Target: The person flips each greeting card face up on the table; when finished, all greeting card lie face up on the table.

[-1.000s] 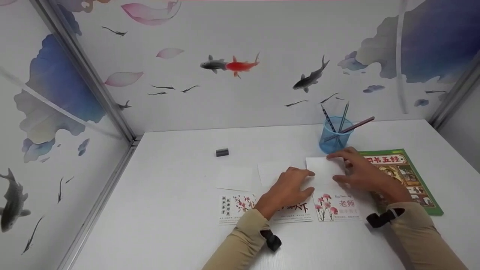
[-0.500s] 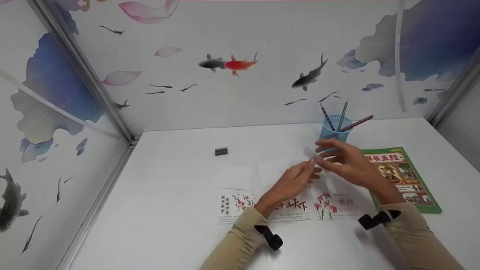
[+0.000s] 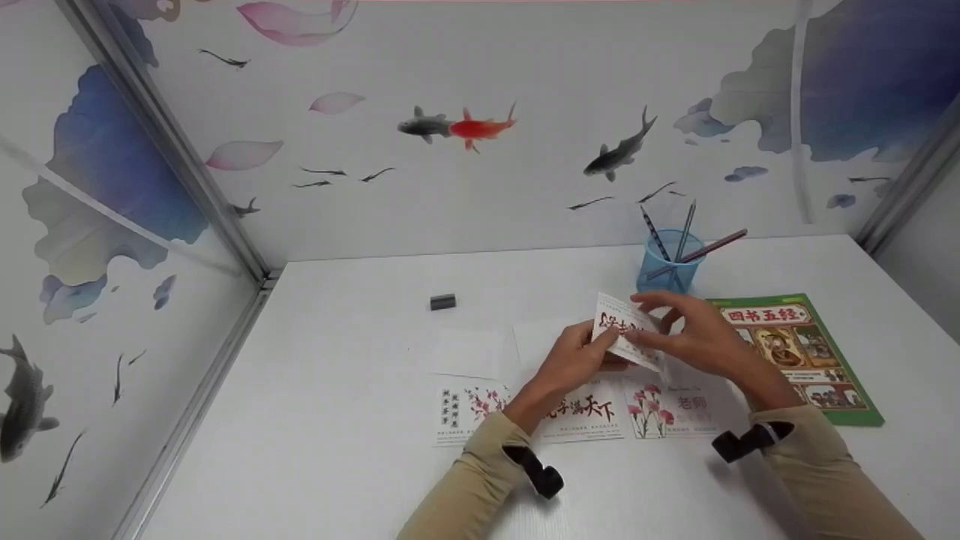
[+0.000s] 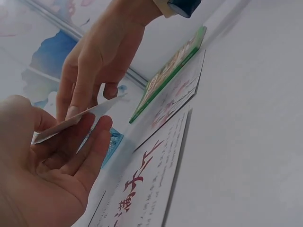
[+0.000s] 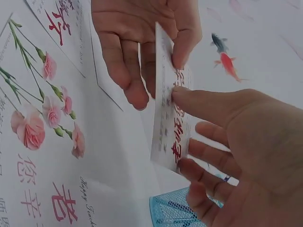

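The left hand (image 3: 570,360) and right hand (image 3: 697,336) both pinched one card (image 3: 616,310); the cup (image 3: 688,271) stood just beyond the right hand.

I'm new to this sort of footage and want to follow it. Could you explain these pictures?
There is no machine here: a person's left hand and right hand do the work. The wide view comes from a camera on the head. The others come from small cameras on the wrists, each looking at that hand's work. On the white table lie printed cards, a small dark block and a green-edged book; a blue cup holds pencils. Both hands hold a card with red writing above the table.
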### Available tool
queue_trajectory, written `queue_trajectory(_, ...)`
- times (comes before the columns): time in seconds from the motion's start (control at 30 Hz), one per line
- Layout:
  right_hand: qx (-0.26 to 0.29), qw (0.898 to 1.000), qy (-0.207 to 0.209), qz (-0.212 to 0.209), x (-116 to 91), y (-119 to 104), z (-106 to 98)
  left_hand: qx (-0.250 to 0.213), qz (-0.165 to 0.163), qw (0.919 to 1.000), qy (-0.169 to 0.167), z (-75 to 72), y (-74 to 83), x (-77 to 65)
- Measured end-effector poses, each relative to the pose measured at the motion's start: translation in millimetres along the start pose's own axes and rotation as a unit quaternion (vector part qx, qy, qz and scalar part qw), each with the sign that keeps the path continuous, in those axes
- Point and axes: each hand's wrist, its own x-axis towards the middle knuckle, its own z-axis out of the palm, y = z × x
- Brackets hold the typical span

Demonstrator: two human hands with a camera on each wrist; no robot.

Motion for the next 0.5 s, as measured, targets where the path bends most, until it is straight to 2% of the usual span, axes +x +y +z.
queue_trajectory(0.1, -0.003, 0.999, 0.016, 0.042, 1.2, 1.6, -1.1, -0.018, 0.005, 0.9998, -0.006, 0.7, 0.6, 0.0)
queue_trajectory(0.27, 0.01, 0.995, 0.013, 0.102, 2.2, 1.2, -2.5, -0.032, 0.016, 0.9993, -0.015, 2.2, 0.2, -0.2)
queue_trajectory(0.37, 0.009, 0.995, 0.021, 0.1, 2.2, 1.0, -2.7, -0.041, 0.013, 0.9991, -0.006, 2.5, -0.2, 0.2)
queue_trajectory(0.43, 0.01, 0.996, 0.029, 0.085, 1.8, 1.8, -2.8, -0.049, 0.008, 0.9987, 0.007, 2.9, 0.1, 0.8)
queue_trajectory(0.5, 0.013, 0.997, 0.034, 0.066, 1.3, 3.1, -3.1, -0.038, 0.004, 0.9989, 0.028, 3.4, 0.7, 1.2)
